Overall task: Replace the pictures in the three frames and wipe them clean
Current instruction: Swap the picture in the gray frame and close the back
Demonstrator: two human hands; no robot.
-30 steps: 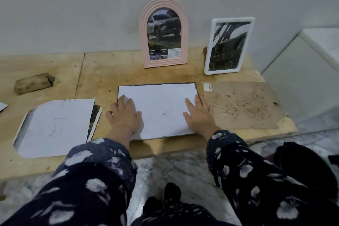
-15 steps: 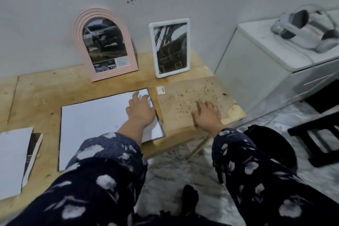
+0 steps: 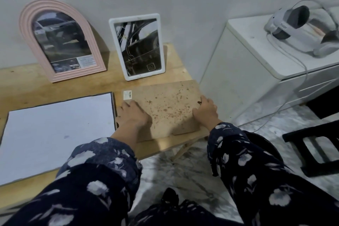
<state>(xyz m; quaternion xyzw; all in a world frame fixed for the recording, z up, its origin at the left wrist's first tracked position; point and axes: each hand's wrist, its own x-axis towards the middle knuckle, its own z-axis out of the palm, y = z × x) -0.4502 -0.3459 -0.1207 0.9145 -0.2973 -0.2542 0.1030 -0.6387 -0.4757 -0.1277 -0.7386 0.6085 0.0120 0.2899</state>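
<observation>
- Nearest to me, my two dark flowered sleeves point(image 3: 102, 161) reach forward over the front edge of the wooden table point(image 3: 27, 82).
- My left hand point(image 3: 133, 115) lies flat on the left part of the brown backing board point(image 3: 165, 104), fingers fairly straight and spread, palm down, gripping nothing.
- My right hand point(image 3: 205, 110) is at the board's right edge, fingers bent over that edge; I cannot tell whether they truly grip it or only rest there.
- The two hands are well apart, one at each side of the board.
- The board is a tan, speckled sheet with darker brown spots and a small white sticker point(image 3: 127, 94) at its far left corner. It lies flat at the table's right end.
- Just to the left of the board lies a white sheet with a dark rim point(image 3: 58, 130), flat on the table, its right edge beside my left hand.
- Farther back, a white rectangular frame point(image 3: 136, 46) stands leaning on the wall, holding a dark car picture.
- Left of it, a pink arched frame point(image 3: 60, 40) stands likewise, with a car picture and a small text panel.
- At far right, a white cabinet point(image 3: 256, 57) carries a grey and white headset point(image 3: 300, 27) with a cable.
</observation>
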